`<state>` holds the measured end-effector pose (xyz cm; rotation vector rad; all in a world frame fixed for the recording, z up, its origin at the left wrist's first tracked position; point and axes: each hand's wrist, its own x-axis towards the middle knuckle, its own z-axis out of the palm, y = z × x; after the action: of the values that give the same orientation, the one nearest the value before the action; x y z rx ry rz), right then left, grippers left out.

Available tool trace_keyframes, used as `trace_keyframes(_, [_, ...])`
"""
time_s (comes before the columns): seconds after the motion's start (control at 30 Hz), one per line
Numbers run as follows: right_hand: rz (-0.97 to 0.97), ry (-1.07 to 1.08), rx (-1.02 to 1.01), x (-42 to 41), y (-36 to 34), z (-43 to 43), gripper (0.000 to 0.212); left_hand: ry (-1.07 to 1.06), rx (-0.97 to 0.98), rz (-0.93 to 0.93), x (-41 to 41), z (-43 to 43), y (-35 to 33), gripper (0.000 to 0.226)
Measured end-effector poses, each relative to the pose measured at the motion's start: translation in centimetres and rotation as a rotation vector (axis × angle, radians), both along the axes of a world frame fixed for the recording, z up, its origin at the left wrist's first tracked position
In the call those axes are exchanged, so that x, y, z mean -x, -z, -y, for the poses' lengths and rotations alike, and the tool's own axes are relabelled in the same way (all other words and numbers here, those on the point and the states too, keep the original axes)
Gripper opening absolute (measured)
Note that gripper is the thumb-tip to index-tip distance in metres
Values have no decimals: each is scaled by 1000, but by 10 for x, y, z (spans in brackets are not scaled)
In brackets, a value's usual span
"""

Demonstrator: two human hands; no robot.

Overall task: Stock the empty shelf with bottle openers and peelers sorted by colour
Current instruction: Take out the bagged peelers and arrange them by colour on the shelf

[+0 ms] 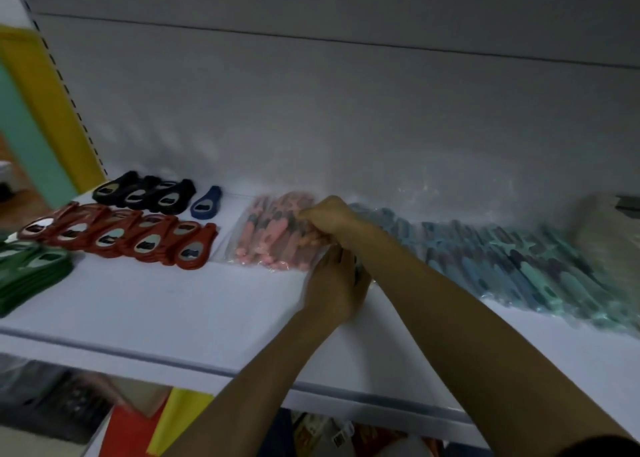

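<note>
On the white shelf (173, 304), pink peelers (266, 245) are lying bunched in glossy clear wrap; the right hand (329, 214) is pinching them with curled fingers, while the left hand (334, 283) is resting at their near edge, its grip too blurred to tell.

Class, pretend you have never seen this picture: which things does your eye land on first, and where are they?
Two hands meet in the middle: the right hand grips the bagged pink peelers, the left hand at their near edge. Red bottle openers lie in a row to the left; teal peelers spread to the right.
</note>
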<state>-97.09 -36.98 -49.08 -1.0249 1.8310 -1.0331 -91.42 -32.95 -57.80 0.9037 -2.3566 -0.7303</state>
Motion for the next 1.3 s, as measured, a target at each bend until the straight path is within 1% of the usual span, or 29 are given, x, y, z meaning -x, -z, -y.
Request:
trace_keyframes(0.07, [-84, -3, 29, 7, 0, -4, 13, -19, 69, 41, 1, 1, 1, 31])
trace_keyframes(0.17, [-177, 47, 154, 26, 0, -27, 14, -79, 49, 51, 7, 3, -4, 27])
trace_keyframes(0.23, [-368, 114, 229, 51, 1, -55, 13, -87, 21, 74, 15, 6, -11, 26])
trace_keyframes(0.27, [-486, 165, 230, 69, 1, -71, 13, -101, 19, 105, 21, 9, -14, 32])
trace_keyframes(0.33, [-701, 312, 129, 111, 1, -105, 12, -156, -4, 157, 34, 15, -19, 49])
trace_keyframes(0.4, [-860, 411, -109, 150, 8, -137, 26, -213, -114, 143, 48, 17, -20, 57])
trace_keyframes(0.43, [-889, 400, -245, 160, 17, -149, 35, -241, -143, 156, 56, 14, -19, 63])
trace_keyframes(0.47, [-888, 342, -342, 164, 28, -157, 41, -260, -139, 190, 63, 10, -18, 68])
trace_keyframes(0.5, [-868, 274, -379, 161, 40, -161, 44, -262, -122, 218, 70, 5, -16, 71])
trace_keyframes(0.53, [-851, 220, -354, 155, 52, -160, 43, -247, -115, 228, 76, 0, -15, 71])
trace_keyframes(0.57, [-813, 196, -287, 147, 58, -157, 37, -219, -125, 223, 81, -3, -15, 68])
trace_keyframes(0.6, [-712, 196, -202, 140, 60, -155, 27, -191, -151, 203, 85, -3, -15, 65])
trace_keyframes(0.63, [-597, 207, -120, 137, 56, -153, 23, -178, -194, 158, 87, -1, -15, 62])
trace_keyframes(0.67, [-531, 247, -44, 139, 53, -153, 26, -181, -259, 92, 87, 3, -17, 60])
trace_keyframes(0.7, [-511, 306, 5, 144, 50, -154, 24, -190, -334, -1, 85, 6, -18, 58])
trace_keyframes(0.73, [-545, 371, 19, 152, 49, -157, 24, -203, -413, -103, 82, 10, -19, 59])
trace_keyframes(0.77, [-609, 426, -13, 158, 49, -160, 27, -216, -493, -197, 79, 12, -21, 62])
trace_keyframes(0.83, [-736, 427, -145, 169, 56, -166, 35, -216, -636, -310, 76, 16, -24, 68])
trace_keyframes(0.9, [-828, 398, -240, 173, 65, -164, 45, -178, -693, -314, 79, 18, -26, 68])
trace_keyframes(0.97, [-929, 457, -300, 171, 72, -164, 54, -154, -696, -282, 84, 19, -25, 67])
trace_keyframes(1.03, [-1016, 505, -284, 166, 78, -163, 59, -162, -700, -266, 86, 19, -25, 70])
trace_keyframes(1.07, [-1017, 493, -269, 164, 79, -161, 63, -176, -697, -261, 87, 21, -27, 74])
trace_keyframes(1.1, [-961, 482, -242, 163, 75, -159, 69, -188, -695, -255, 87, 22, -29, 80])
trace_keyframes(1.13, [-817, 500, -195, 163, 69, -154, 75, -189, -719, -257, 87, 23, -31, 86])
trace_keyframes(1.17, [-605, 522, -138, 163, 62, -148, 80, -175, -779, -277, 89, 23, -34, 90])
trace_keyframes(1.2, [-372, 535, -81, 163, 55, -141, 84, -153, -860, -303, 93, 21, -36, 93])
trace_keyframes(1.23, [-197, 534, -37, 161, 52, -134, 86, -132, -923, -311, 97, 16, -37, 90])
trace_keyframes(1.27, [-105, 513, -14, 157, 51, -129, 87, -121, -946, -303, 101, 10, -37, 84])
trace_keyframes(1.3, [-53, 487, 2, 153, 50, -126, 83, -121, -957, -295, 104, 5, -36, 76])
